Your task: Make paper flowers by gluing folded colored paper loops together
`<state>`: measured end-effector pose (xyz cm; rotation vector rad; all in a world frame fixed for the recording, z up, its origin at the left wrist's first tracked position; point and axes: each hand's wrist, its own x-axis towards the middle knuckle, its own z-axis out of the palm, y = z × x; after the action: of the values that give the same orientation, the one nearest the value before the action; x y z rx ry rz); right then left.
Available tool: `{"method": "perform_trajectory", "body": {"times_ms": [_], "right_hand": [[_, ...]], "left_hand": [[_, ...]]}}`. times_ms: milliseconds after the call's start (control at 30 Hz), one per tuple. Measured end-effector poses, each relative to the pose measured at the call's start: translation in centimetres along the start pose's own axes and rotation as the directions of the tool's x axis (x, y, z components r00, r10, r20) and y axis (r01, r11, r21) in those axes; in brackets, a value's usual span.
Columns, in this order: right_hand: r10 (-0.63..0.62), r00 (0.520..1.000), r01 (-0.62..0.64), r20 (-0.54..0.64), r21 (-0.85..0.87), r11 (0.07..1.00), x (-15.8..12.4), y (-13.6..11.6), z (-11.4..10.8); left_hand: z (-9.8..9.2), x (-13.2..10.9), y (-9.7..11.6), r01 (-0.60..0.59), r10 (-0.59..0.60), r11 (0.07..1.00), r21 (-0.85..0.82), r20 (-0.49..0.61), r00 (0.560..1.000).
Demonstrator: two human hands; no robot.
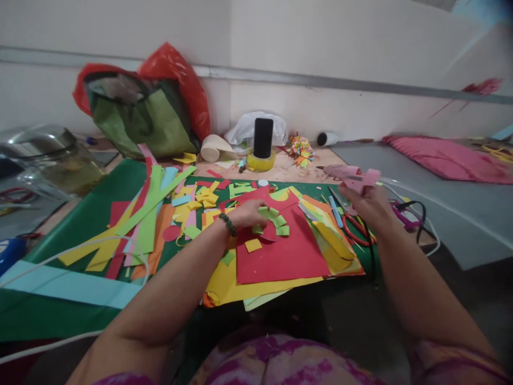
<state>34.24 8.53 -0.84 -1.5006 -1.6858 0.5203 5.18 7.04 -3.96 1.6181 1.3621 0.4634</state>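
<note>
My left hand (252, 214), with a dark beaded bracelet at the wrist, is closed at the left edge of a small red paper disc (270, 232). Light green paper pieces (282, 220) ring the disc, which lies over a large red paper sheet (280, 262). Part of the disc is hidden by my fingers. Off to the right, my right hand (371, 206) grips a pink hot glue gun (340, 172). Its nozzle points left, and a black cord hangs below the hand. Red-handled scissors (352, 227) lie just under it, beside a light blue stick (335, 212).
Long coloured paper strips (148, 214) and small cut squares (206, 197) cover the green mat (24, 321) at left. Behind are a phone (263, 138) on yellow tape (260, 162), a green bag (140, 120) and a glass jar (60, 166). White cables (60, 337) cross the left side.
</note>
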Motion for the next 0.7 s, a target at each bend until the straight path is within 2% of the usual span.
{"method": "perform_trajectory", "body": {"times_ms": [67,133,233,300,333,500,700], "right_hand": [[-0.002,0.997,0.000,0.082,0.026,1.000,-2.0,-1.5,-0.4],[-0.081,0.961,0.065,0.264,0.070,0.995,-3.9,-2.8,0.0],[-0.206,0.814,0.173,0.543,0.111,0.979,-5.8,-3.8,1.3],[-0.202,0.752,0.207,0.627,0.067,0.976,-6.4,-3.9,2.0],[-0.186,0.748,0.219,0.637,0.028,0.975,-6.5,-4.0,2.3],[-0.159,0.791,0.276,0.591,-0.112,0.954,-6.6,-3.9,2.4],[-0.158,0.755,0.347,0.636,-0.184,0.920,-6.6,-4.0,2.7]], "left_hand": [[0.0,0.0,-0.1,0.004,-0.004,1.000,-0.009,0.016,1.000],[0.0,0.0,-0.1,0.002,-0.002,1.000,-0.010,0.010,1.000],[-0.1,0.0,0.0,0.012,-0.012,1.000,-0.002,0.002,1.000],[-0.1,0.1,0.0,0.018,-0.018,1.000,0.018,0.000,1.000],[-0.1,0.1,0.0,0.018,-0.018,0.999,0.031,-0.005,1.000],[-0.1,0.4,-0.5,0.005,-0.004,1.000,0.023,-0.018,1.000],[0.1,0.3,-0.3,0.032,-0.030,0.999,0.036,-0.042,0.999]]}}
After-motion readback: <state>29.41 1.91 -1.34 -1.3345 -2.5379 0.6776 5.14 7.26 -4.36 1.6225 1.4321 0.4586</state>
